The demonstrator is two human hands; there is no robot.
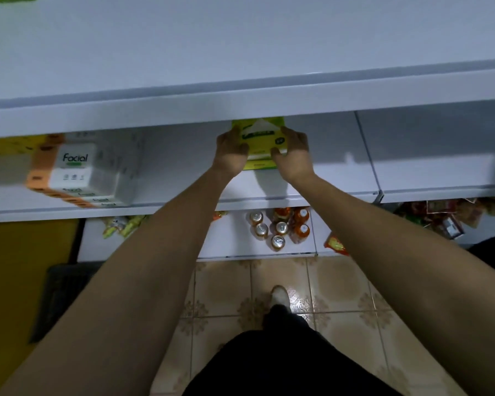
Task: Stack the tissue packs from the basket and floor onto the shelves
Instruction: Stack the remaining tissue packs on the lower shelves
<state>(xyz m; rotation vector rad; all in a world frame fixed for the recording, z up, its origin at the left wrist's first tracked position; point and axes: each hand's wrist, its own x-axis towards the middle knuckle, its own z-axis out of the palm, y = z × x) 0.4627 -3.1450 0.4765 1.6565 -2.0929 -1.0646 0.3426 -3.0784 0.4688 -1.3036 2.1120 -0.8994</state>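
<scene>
Being clasped at both ends by the left hand (pixel 230 151) and right hand (pixel 293 154), the green tissue pack (pixel 262 138) is held level at the middle shelf (pixel 183 167), likely so it can be pushed back squarely, well apart from the white Facial pack (pixel 95 170).

Quick tally from us: we count one green tissue pack (pixel 259 134), one white-and-orange bundle of facial tissue (pixel 77 170), four cans (pixel 277 241) and three orange bottles (pixel 301 231). We also get three shelves (pixel 240 94), one dark basket (pixel 60 295) and one shoe (pixel 280 295). The snack packets (pixel 336 244) are too jumbled and blurry for us to count properly.
</scene>
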